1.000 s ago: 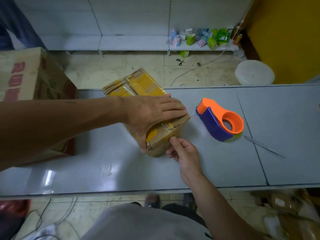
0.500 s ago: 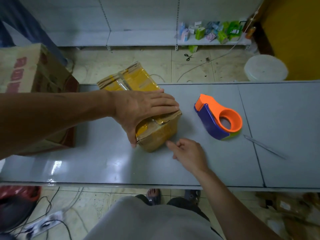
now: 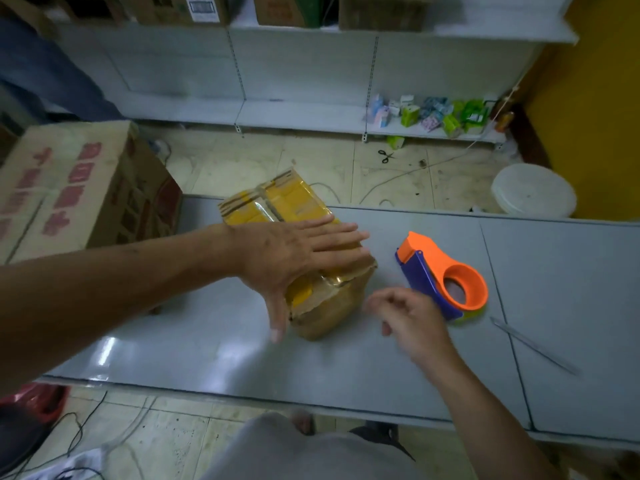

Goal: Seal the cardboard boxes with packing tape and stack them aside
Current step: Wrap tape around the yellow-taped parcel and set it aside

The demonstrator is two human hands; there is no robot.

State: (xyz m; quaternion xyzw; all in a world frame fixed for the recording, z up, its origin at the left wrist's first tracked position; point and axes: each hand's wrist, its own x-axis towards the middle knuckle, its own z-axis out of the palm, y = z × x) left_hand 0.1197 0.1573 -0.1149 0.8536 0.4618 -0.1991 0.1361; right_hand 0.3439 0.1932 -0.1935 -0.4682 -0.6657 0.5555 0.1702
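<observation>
Cardboard comes first: one large carton [image 3: 69, 188] with red print stands at the left end of the grey table [image 3: 207, 348]. Just right of it, one small box [image 3: 284, 202], wrapped in yellowish tape, sits on the table top near the far edge. The left hand [image 3: 294, 254] lies flat on its lid, fingers straight and spread, thumb down the near side. The right hand [image 3: 412, 320], blurred, hangs just right of the box with fingers loosely curled, gripping nothing. Behind it lies one orange-and-blue tape dispenser [image 3: 446, 275]; whether the hand touches it is unclear. Farther right, one thin metal strip [image 3: 533, 344] rests on the table.
</observation>
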